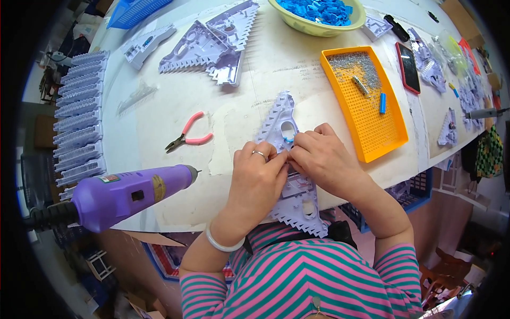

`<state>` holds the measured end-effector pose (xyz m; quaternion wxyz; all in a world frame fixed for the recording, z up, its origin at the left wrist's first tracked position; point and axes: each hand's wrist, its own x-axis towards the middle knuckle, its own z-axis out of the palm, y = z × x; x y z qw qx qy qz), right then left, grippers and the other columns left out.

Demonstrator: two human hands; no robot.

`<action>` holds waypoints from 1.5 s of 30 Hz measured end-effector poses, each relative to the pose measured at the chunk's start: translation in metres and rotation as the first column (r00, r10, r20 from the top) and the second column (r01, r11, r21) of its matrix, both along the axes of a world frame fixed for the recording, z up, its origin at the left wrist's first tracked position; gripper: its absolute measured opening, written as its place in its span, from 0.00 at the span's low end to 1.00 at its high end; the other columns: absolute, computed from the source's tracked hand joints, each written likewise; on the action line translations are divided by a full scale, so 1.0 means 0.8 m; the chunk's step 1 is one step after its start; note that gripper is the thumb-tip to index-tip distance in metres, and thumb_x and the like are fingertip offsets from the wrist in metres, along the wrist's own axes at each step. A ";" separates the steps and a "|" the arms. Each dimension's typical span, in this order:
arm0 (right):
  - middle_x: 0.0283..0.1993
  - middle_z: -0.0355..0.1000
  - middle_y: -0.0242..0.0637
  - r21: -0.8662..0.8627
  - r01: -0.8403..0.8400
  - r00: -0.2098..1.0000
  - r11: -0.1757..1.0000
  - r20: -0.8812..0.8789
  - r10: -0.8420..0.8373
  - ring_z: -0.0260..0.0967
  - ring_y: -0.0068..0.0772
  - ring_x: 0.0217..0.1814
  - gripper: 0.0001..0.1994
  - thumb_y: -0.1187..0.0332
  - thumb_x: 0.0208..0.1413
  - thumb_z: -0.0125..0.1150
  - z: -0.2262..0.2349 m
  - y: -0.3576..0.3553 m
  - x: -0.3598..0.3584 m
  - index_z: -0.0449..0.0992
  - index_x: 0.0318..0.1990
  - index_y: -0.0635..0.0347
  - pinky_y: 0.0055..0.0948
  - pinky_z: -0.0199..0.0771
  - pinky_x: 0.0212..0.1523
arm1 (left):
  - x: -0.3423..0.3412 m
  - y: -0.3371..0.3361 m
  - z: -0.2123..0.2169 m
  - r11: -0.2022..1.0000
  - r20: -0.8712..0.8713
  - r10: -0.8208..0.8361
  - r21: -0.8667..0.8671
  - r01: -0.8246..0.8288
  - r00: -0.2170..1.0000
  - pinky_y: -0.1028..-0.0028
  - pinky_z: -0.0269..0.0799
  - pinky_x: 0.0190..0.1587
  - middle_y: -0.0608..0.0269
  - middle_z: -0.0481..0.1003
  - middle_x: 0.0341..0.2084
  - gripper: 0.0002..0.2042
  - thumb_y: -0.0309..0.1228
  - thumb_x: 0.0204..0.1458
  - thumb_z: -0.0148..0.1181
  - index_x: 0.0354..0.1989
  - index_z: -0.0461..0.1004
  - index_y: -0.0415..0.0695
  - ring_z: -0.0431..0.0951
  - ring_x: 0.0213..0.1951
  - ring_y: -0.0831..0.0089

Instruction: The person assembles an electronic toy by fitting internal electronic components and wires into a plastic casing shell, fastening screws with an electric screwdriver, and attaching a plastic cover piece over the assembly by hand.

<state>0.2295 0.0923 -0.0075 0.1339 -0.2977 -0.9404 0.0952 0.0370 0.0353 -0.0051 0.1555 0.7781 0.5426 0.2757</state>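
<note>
A lavender plastic shell part [277, 119] with saw-toothed edges lies across the near table edge in front of me, its near end [302, 210] reaching over the edge toward my lap. Both hands meet over its narrow middle. My left hand [257, 175], wearing a ring, is closed in a pinch, its fingertips against the part. From the other side my right hand [326, 159] pinches at the same spot. Whatever lies between the fingertips is hidden. A small light-blue piece [288, 140] shows by the round opening, just beyond my right fingertips.
Pink-handled cutters [189, 133] and a purple electric screwdriver [133, 194] are to the left, near stacked lavender parts [79, 114]. An orange tray [380, 133] of small screws lies right. Beyond are more shells [196, 45], a bowl of blue pieces [319, 29] and a phone [408, 68].
</note>
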 end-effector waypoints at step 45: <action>0.57 0.74 0.42 -0.307 -0.036 0.989 0.951 -0.150 -0.011 0.71 0.49 0.65 0.30 0.81 0.41 0.65 0.011 -0.104 0.120 0.77 0.58 0.58 0.45 0.71 0.62 | 0.005 0.014 0.007 0.999 -0.185 -0.046 0.006 0.048 0.982 0.63 0.69 0.41 0.63 0.75 0.30 0.05 0.23 0.45 0.70 0.30 0.81 0.43 0.75 0.36 0.62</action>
